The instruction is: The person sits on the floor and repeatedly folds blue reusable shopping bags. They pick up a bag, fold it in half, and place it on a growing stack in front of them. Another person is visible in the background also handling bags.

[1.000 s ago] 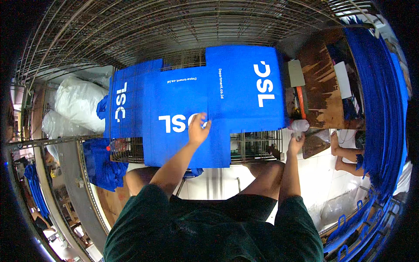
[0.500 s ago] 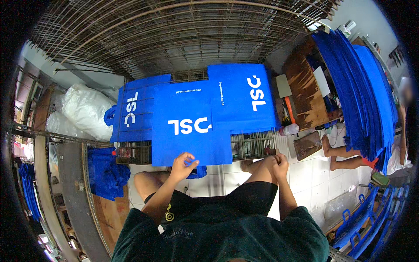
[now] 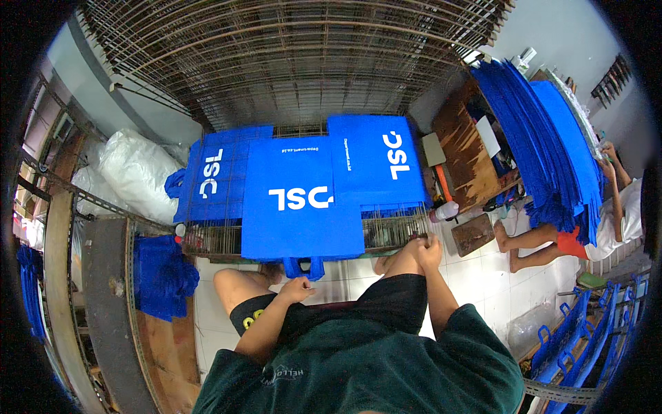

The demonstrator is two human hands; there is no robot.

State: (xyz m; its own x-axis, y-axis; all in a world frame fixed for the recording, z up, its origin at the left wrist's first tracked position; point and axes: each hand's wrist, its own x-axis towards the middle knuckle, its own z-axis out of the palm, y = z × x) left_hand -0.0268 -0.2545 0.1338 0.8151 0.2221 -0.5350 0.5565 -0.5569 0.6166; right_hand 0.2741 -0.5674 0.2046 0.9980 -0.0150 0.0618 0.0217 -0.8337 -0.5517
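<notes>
A blue tote bag point(image 3: 296, 200) with white print lies flat in front of me on a stack of wire racks point(image 3: 396, 231). Its blue handles point(image 3: 303, 266) hang over the near edge. Another printed blue bag point(image 3: 376, 155) lies to its right and a third point(image 3: 214, 172) to its left, the latter under wire mesh. My left hand point(image 3: 296, 290) is over my lap, just below the handles, fingers curled in and nothing visible in them. Beside my right knee, near the racks' front right corner, my right hand point(image 3: 430, 253) is closed; whatever it may hold is hidden.
Raised wire racks point(image 3: 289, 62) hang beyond the bags. A tall pile of blue sheets point(image 3: 531, 138) stands at right, beside another person point(image 3: 614, 200). White plastic sacks point(image 3: 138, 172) and a heap of blue fabric point(image 3: 162, 276) are at left. A bottle point(image 3: 445, 210) stands right of the racks.
My left hand has drawn back from the middle bag's near edge toward my lap, and its fingers have curled. The handles show more fully. My view has shifted slightly; my right hand stays by the knee.
</notes>
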